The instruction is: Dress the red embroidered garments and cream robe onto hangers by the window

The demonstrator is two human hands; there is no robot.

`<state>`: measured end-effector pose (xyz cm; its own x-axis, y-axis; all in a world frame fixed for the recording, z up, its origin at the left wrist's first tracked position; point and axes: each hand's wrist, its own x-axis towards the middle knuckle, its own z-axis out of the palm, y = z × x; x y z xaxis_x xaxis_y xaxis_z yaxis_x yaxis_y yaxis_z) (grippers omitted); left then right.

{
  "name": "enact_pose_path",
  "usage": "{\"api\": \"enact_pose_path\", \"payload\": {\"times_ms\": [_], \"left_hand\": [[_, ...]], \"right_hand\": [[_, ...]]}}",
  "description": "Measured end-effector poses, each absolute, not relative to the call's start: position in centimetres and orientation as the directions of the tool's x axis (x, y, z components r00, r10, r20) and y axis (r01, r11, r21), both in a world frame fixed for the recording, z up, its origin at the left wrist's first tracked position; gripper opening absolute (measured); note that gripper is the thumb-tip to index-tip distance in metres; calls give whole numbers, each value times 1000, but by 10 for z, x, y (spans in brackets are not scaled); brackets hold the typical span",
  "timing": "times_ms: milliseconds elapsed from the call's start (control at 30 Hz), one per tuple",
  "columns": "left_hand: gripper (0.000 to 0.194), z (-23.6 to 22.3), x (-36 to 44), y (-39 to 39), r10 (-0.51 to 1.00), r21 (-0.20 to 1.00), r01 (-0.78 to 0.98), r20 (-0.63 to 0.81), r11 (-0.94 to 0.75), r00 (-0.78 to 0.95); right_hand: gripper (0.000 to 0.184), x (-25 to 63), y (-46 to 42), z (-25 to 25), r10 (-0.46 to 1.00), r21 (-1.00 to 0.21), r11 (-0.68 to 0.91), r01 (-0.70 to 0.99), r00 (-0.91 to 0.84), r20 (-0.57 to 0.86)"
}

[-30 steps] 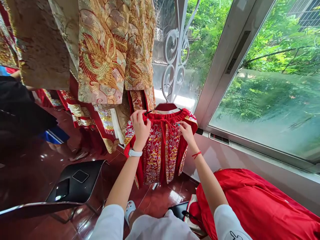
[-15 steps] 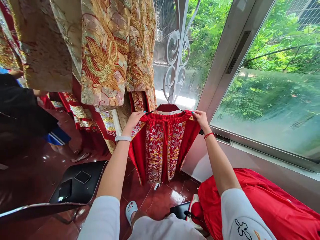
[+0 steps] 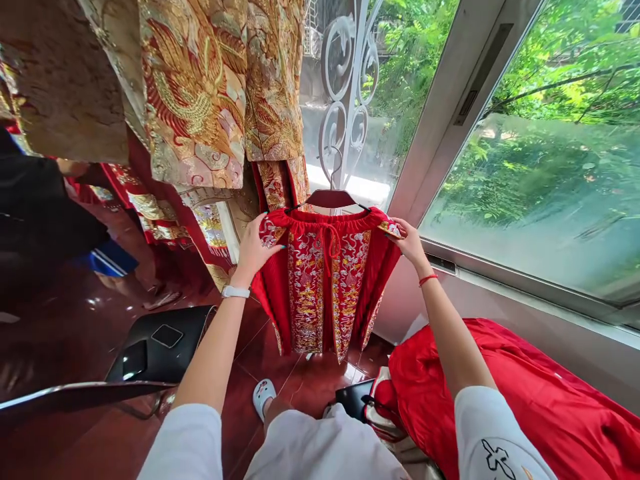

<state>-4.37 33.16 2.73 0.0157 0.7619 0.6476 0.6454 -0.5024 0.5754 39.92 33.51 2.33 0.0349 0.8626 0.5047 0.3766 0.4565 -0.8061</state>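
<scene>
Window backdrop; two hands, left [image 3: 253, 245] and right [image 3: 411, 241], gripping one red skirt [image 3: 325, 287].

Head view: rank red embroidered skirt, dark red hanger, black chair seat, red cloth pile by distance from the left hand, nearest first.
1. Red embroidered skirt: the left hand has a grip on its waistband's left corner.
2. Dark red hanger: just up and right of the hand, above the waistband.
3. Black chair seat: below and left, on the floor.
4. Red cloth pile: far right, under the window.
</scene>
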Motion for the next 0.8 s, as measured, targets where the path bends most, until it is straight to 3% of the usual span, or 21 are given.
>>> {"api": "enact_pose_path", "payload": {"times_ms": [100,233,300,400,433,500,533,600,700,800], "left_hand": [[57,22,-54,330,772,540,728,635,-421,-24],[56,36,-65,328,819,558,705,571,-438,56],[55,34,-53,312,775,578,690,630,-436,-38],[51,3,4,270,615,619,676,728,-401,-303],[46,-13,31,256,625,621,659,727,-423,-285],[33,-45,89,236,770,625,588,638,-514,-6],[34,-58,116,232,833,662,555,542,-504,109],[42,-75,161,233,920,732,569,370,-375,130],[31,-79,194,250,974,748,633,220,-198,45],[24,-76,193,258,967,676,692,204,-251,151]], "right_hand": [[57,407,334,33,881,-806,437,399,-11,473],[61,417,327,54,938,-873,341,349,-187,292],[65,418,320,52,939,-894,317,316,-238,249],[62,413,307,29,947,-885,316,342,-168,274],[55,410,302,19,953,-877,301,374,-128,273],[38,406,292,2,965,-861,261,437,-89,247],[32,404,287,-4,968,-852,251,460,-105,229],[26,403,276,-8,964,-828,262,496,-181,196],[35,409,261,-4,949,-795,286,534,-275,157],[57,420,254,-4,950,-782,297,548,-250,186]]}}
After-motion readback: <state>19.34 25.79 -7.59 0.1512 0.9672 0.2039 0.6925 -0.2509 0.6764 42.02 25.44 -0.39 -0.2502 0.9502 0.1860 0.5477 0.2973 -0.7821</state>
